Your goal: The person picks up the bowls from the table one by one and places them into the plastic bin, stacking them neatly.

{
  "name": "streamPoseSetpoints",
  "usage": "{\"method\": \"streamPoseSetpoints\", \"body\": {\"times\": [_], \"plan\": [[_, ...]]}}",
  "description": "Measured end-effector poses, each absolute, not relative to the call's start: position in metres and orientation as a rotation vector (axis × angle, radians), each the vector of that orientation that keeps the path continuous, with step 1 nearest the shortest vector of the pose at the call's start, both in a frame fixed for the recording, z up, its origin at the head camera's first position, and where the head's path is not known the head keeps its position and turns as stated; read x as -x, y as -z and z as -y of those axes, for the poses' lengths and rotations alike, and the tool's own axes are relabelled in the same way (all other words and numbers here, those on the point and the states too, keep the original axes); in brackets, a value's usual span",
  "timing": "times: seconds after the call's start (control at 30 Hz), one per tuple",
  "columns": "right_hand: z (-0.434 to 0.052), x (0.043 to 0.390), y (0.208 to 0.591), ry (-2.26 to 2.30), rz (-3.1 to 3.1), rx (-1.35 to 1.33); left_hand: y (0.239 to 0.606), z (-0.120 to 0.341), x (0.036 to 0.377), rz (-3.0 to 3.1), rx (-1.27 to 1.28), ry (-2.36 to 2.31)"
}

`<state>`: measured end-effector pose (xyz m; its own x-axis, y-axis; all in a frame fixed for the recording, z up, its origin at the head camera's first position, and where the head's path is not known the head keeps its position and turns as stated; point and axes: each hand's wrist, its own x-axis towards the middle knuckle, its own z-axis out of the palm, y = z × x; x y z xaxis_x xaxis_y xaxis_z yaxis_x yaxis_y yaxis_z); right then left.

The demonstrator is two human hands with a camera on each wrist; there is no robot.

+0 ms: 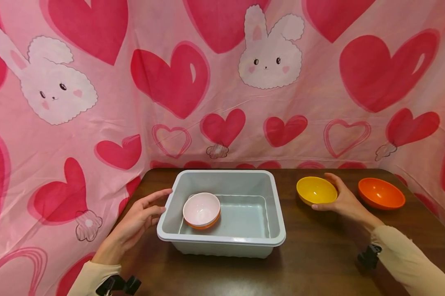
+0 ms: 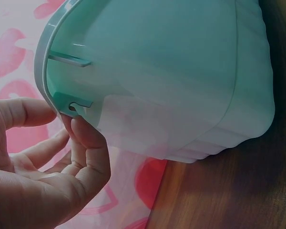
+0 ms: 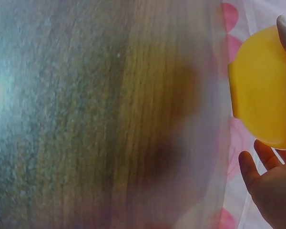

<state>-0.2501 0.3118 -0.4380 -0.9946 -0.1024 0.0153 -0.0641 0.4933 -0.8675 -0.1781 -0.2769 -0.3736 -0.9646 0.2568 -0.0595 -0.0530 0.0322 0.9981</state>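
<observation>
A grey plastic basin [image 1: 222,239] stands on the table, its left rim pinched between the thumb and fingers of my left hand [image 1: 138,222]. The left wrist view shows that hand [image 2: 57,176] at the rim, next to small ribs under the lip. Inside the basin, on the left, a pale pink bowl [image 1: 201,208] sits nested in an orange bowl [image 1: 208,225]. My right hand [image 1: 344,202] grips a yellow bowl [image 1: 316,190] to the right of the basin, thumb on the near side, fingers on the far side. Its foot and underside show in the right wrist view.
Another orange bowl [image 1: 381,194] rests on the dark wooden table [image 1: 318,255] to the right of my right hand. A pink cloth [image 1: 222,94] with hearts and rabbits hangs behind the table and along both sides.
</observation>
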Motion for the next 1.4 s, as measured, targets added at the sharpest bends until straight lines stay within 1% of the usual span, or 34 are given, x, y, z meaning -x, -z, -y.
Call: {"method": "streamPoseSetpoints", "body": {"times": [0.5, 0.87, 1.4], "plan": [[-0.307, 0.233, 0.422, 1.616, -2.613, 0.148, 0.372, 0.276, 0.178, -2.085, -0.211, -2.026], [-0.307, 0.219, 0.410, 1.568, -2.620, 0.197, 0.373, 0.277, 0.178, -2.084, -0.213, -2.030], [-0.303, 0.208, 0.397, 1.575, -2.614, 0.232, 0.374, 0.278, 0.178, -2.088, -0.224, -2.026]]}}
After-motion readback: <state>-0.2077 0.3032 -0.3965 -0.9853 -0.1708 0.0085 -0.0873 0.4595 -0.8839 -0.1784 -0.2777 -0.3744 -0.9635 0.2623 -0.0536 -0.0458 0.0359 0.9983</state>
